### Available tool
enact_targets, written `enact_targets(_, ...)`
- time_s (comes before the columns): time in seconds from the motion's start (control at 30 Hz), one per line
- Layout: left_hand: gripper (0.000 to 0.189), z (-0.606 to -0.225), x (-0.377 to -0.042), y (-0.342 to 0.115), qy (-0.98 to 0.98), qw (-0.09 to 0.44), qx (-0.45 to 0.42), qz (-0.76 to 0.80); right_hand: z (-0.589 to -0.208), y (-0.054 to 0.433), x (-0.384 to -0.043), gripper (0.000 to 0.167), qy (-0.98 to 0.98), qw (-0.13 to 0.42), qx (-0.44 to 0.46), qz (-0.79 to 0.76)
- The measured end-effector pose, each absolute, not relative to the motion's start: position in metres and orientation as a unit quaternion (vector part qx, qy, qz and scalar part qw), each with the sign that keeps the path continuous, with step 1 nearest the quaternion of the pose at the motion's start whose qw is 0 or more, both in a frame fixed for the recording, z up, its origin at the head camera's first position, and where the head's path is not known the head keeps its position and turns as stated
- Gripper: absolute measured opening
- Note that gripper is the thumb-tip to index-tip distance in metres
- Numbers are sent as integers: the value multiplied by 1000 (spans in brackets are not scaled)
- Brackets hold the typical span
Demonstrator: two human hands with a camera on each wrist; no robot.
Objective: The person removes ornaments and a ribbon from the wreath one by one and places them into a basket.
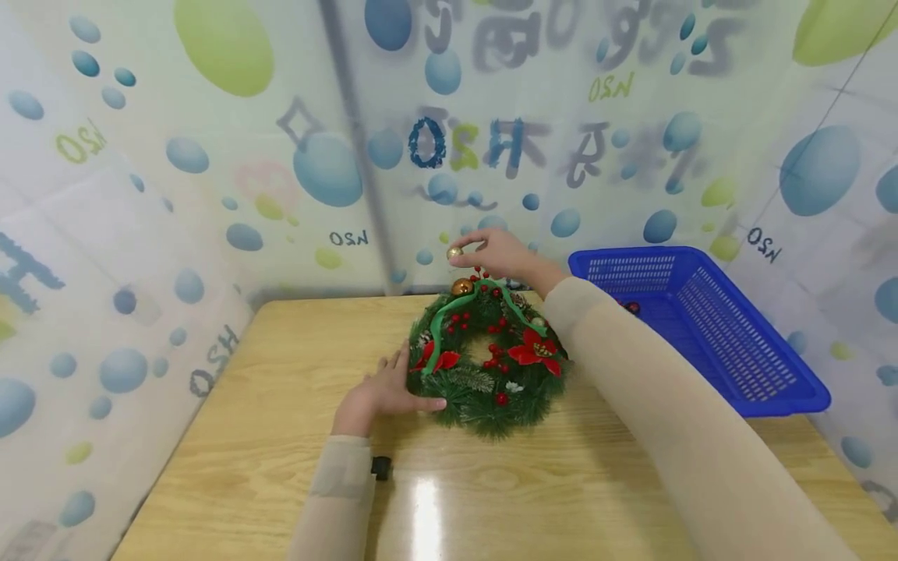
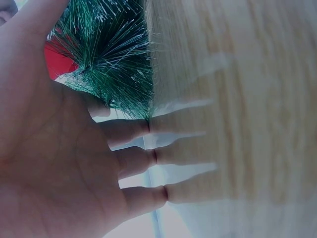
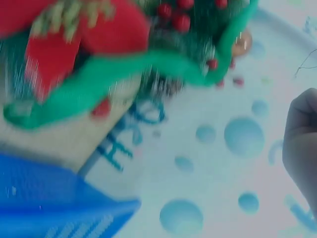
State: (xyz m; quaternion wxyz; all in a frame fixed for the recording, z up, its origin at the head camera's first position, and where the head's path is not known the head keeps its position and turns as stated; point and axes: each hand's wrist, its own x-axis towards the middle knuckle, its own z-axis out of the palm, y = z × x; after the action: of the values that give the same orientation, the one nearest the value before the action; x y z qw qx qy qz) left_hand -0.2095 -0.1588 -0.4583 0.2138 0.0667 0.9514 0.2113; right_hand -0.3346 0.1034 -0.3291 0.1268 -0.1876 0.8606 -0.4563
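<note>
A green Christmas wreath (image 1: 491, 413) lies on the table, dressed with red poinsettias (image 1: 536, 351), red berries, pinecones and a green ribbon (image 1: 438, 327). At its left edge is my left hand (image 1: 386, 389), its thumb over the needles. In the left wrist view, straight fingers (image 2: 136, 161) reach down to the tabletop beside the needles. My right hand (image 1: 500, 253), raised above the far rim, pinches a small gold bauble (image 1: 454, 253). Thin thread (image 3: 306, 65) shows near that hand in the right wrist view. A larger gold bauble (image 1: 462, 287) sits on the far part of the wreath.
A blue plastic basket (image 1: 779, 335) stands at the right of the wooden table (image 1: 281, 436), with a few small dark red items (image 1: 631, 307) inside. Behind the table hangs a curtain (image 1: 281, 234) printed with bubbles. A small black object (image 1: 381, 467) is at my left wrist.
</note>
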Motion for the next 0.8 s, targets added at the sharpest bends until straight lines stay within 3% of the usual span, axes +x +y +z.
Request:
enact_targets(0.37, 144, -459, -210, -159, 953, 208, 71, 208, -305, 167, -348, 50, 863, 103, -140, -475)
enact_targets(0.8, 144, -459, -210, -160, 952, 205, 72, 214, -306, 218, -337, 53, 871, 86, -104, -472)
